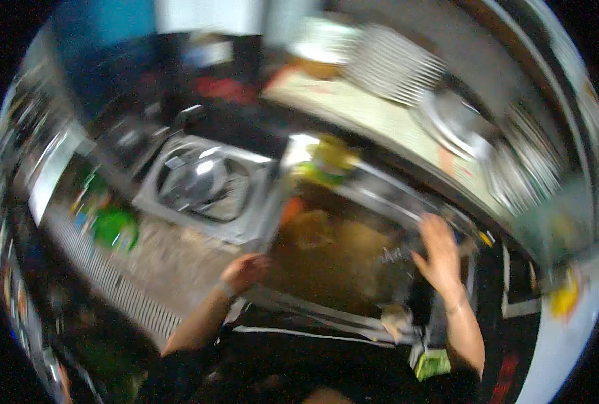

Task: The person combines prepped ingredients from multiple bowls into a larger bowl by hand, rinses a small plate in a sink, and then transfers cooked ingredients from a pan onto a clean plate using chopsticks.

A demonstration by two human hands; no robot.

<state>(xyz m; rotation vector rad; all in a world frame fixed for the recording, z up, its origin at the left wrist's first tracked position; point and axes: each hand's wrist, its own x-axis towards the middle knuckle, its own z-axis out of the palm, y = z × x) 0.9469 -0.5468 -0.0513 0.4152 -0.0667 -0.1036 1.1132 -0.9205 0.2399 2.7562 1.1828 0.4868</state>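
A rectangular metal basin [319, 303] holds murky brown water [339, 252]; an orange thing and pale rounded shapes show dimly in it. My left hand [245, 272] is at the basin's left edge, its fingers too blurred to tell whether they grip anything. Over the right side is my right hand [438, 252], thumb apart from the fingers and nothing visible in it. Whether it touches the water or the rim is unclear. In the back left corner stands a yellow and green container [326, 159].
Left of the basin, a grey square-framed unit [206, 232] holds a shiny round thing. A green round object [116, 228] lies farther left. Racked plates [398, 63] line a pale shelf [360, 103] behind. Near my right forearm is a green cloth or sponge [432, 363].
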